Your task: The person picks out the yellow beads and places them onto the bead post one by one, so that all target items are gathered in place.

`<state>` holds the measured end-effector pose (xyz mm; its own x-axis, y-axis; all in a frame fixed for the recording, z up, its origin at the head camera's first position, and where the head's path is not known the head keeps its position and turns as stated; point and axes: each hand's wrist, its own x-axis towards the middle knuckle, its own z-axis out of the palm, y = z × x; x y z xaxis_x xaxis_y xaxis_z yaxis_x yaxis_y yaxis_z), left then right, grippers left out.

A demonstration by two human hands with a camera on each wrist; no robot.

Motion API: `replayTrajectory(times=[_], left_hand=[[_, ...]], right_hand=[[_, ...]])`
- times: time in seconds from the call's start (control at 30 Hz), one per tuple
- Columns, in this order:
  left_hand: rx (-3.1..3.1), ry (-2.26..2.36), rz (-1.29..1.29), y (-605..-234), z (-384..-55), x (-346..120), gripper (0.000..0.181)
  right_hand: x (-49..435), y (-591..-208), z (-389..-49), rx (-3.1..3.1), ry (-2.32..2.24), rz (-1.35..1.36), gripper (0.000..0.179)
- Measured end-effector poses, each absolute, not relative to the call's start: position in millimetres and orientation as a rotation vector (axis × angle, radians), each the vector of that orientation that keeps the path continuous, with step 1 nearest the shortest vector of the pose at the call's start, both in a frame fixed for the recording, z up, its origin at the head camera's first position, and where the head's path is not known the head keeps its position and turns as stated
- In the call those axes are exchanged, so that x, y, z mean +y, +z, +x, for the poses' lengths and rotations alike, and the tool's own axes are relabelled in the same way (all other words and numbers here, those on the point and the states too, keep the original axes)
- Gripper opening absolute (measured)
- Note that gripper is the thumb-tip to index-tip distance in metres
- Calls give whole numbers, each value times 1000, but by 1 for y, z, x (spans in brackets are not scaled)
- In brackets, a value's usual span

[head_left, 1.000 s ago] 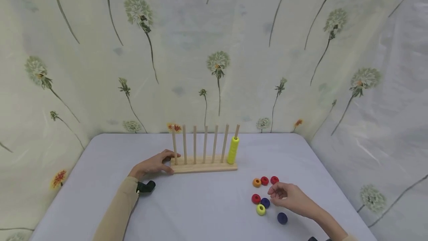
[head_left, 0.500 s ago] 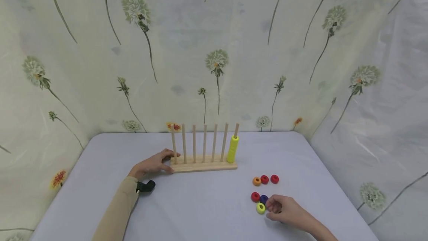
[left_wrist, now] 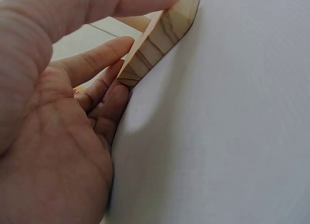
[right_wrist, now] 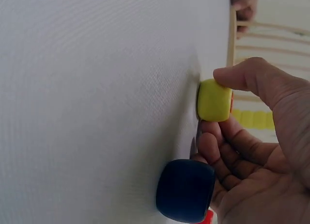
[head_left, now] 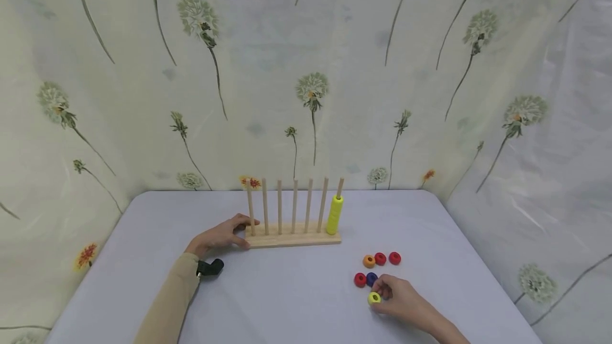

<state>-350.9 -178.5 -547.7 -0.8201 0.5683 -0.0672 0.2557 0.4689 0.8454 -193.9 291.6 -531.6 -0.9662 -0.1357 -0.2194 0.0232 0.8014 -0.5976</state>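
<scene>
My left hand (head_left: 221,234) grips the left end of a wooden peg stand (head_left: 291,240), thumb at its front edge and fingers behind. In the left wrist view the thumb and fingertips meet the corner of the wooden base (left_wrist: 154,47). Stacked yellow beads (head_left: 334,215) fill most of the stand's rightmost peg; its other pegs are bare. My right hand (head_left: 406,301) pinches a loose yellow bead (right_wrist: 214,100) between thumb and fingers, low at the tabletop. A dark blue bead (right_wrist: 185,190) sits beside that hand's curled fingers in the right wrist view.
Behind the right hand lie a red bead (head_left: 360,280) and a blue bead (head_left: 371,279), side by side. Farther back an orange bead (head_left: 369,261) and two more red beads (head_left: 394,258) form a row. A flower-printed curtain (head_left: 354,94) borders the white table (head_left: 268,301).
My right hand has moved down and left from near the red beads, and its fingers now pinch the yellow bead. The nearby red and blue beads have shifted slightly left. The left hand keeps its hold.
</scene>
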Motion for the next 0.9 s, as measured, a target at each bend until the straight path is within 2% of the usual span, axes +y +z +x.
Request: replayTrajectory(times=[0.43,0.9], left_hand=[[2397,1298,657,-549,-352,-178,65],[2384,1303,638,-548,-351,-178,63]], right_hand=[[292,-510,-205,2790,-968,-202,28],[260,-434,-252,3105,-1199,-231,27]])
